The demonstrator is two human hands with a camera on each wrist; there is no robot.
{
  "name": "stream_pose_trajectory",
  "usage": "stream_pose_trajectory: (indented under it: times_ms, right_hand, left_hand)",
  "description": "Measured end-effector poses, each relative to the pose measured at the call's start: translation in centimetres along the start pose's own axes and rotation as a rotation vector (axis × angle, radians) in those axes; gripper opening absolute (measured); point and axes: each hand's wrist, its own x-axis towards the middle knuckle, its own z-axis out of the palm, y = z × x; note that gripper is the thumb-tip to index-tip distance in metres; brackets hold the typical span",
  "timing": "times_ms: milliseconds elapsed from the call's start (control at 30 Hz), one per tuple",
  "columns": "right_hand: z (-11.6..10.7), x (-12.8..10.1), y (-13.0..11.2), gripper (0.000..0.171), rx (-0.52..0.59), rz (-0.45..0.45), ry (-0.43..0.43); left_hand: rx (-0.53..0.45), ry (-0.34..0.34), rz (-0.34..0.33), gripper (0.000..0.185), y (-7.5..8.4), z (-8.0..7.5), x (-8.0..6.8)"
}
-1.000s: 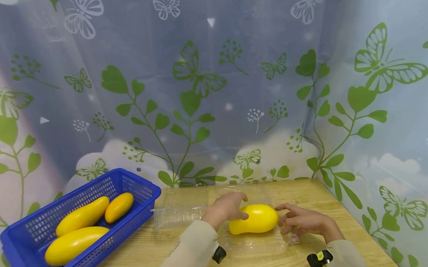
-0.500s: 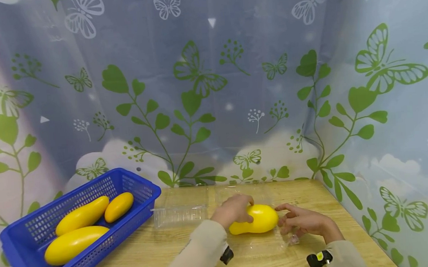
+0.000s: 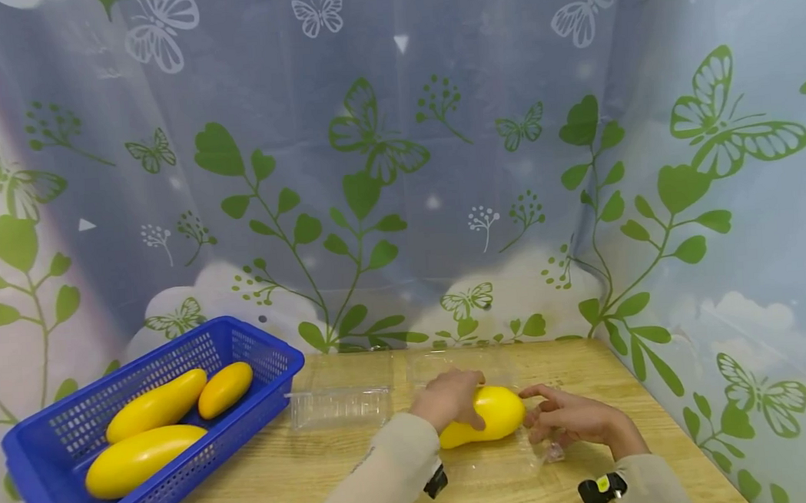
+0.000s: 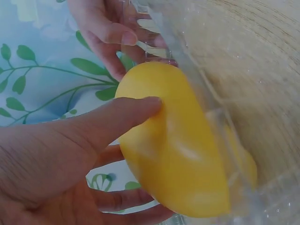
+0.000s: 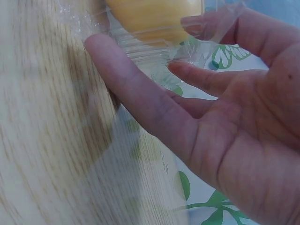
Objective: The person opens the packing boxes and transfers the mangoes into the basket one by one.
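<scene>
A smooth yellow mango-shaped fruit (image 3: 503,411) lies in a clear plastic clamshell box (image 3: 489,468) in front of me. My left hand (image 3: 450,401) grips it from the left; in the left wrist view the thumb presses its upper face and the fingers (image 4: 122,199) reach round the far side. One end of the fruit is behind that hand in the head view. At the box's right side, my right hand (image 3: 578,419) holds the box wall (image 5: 147,52), thumb on one side and fingertips on the other, close to the fruit's end.
A blue perforated basket (image 3: 280,397) stands at the left with three yellow fruits (image 3: 142,460) in it. Between basket and box sits a second clear plastic box (image 3: 339,409), its lid raised at the back. A patterned curtain (image 3: 374,230) rises behind the wooden table (image 3: 265,487).
My left hand has slid right, further over the fruit, covering more of its left end. That end has tipped slightly toward me. The right hand has stayed in place.
</scene>
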Motion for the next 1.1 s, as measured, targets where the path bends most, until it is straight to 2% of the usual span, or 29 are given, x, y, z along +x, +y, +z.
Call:
stream_pose_trajectory:
  times_ms: [200,400,833,1100]
  right_hand:
    - [0.0,0.0,0.0,0.066,0.005,-0.004,-0.007]
    - [0.0,-0.1,0.0,0.068,0.01,-0.003,-0.01]
    - [-0.2,0.0,-0.1,0.067,0.014,-0.019,-0.025]
    - [0.2,-0.3,-0.2,0.065,0.014,-0.028,-0.019]
  left_hand:
    - [0.024,-0.032,0.01,0.072,0.4,0.0,0.0]
    - [0.042,-0.036,0.046,0.076,1.1,0.1,-0.2]
    - [0.046,0.017,0.104,0.073,1.1,-0.7,-0.8]
    - [0.075,0.032,0.109,0.072,1.1,-1.4,-1.4]
